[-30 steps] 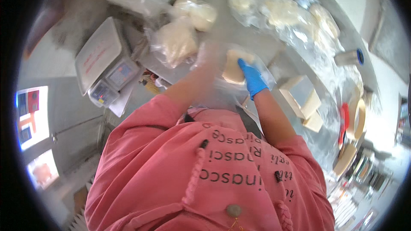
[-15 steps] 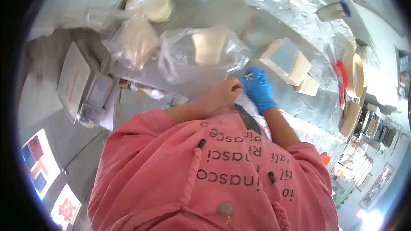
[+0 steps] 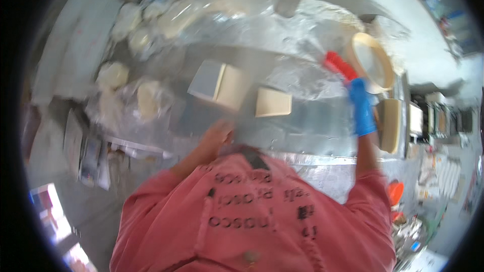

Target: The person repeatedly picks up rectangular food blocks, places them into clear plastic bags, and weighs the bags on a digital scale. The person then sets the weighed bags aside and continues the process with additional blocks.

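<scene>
One brush (image 3: 339, 64), red, at bench right, just beside the sieve (image 3: 369, 58); gloved right hand (image 3: 360, 106) at its near end, blurred, cannot tell if fingers are closed on it. Bare left hand (image 3: 220, 133) near the block (image 3: 232, 85); opening and hold unreadable. Progress, judged: lumps (image 3: 147, 100) at left already bagged; white residue (image 3: 297, 80) on bench (image 3: 315, 123) not yet swept
</scene>
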A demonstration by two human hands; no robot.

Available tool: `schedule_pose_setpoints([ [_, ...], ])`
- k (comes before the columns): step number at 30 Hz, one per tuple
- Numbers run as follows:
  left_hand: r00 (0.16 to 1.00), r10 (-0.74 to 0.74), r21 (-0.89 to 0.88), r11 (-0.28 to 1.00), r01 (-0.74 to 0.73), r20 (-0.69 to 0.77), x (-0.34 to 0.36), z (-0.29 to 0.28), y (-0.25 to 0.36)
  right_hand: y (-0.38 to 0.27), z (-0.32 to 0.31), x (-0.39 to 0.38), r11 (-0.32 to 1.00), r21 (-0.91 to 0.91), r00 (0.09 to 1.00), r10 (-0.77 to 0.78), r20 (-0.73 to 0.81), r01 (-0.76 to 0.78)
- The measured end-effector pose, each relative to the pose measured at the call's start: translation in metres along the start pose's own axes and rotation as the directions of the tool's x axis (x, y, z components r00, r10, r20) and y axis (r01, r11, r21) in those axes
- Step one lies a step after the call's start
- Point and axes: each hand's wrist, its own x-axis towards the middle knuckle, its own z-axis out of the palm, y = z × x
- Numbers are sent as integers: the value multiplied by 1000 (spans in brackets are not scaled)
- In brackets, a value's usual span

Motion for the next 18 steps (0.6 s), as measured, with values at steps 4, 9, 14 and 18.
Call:
schedule_pose_setpoints([
  [4, 996, -8, -167, 986, -7, -90, 12, 50, 24, 22, -174, 137, 783, -614, 990, -141, -19, 100],
  [9, 884, -220, -598, 797, -80, -412, 17, 69, 48, 37, -48, 189, 6, -894, 812, -422, 403, 447],
  [14, 949, -123, -728, 672, -135, -289, 54, 50, 26, 38, 188, 69, 809, -234, 618, -191, 763, 539],
  [18, 850, -287, -605, 795, -46, -442, 63, 63, 49, 16, 276, 41, 985, 50, 580, -140, 802, 168],
])
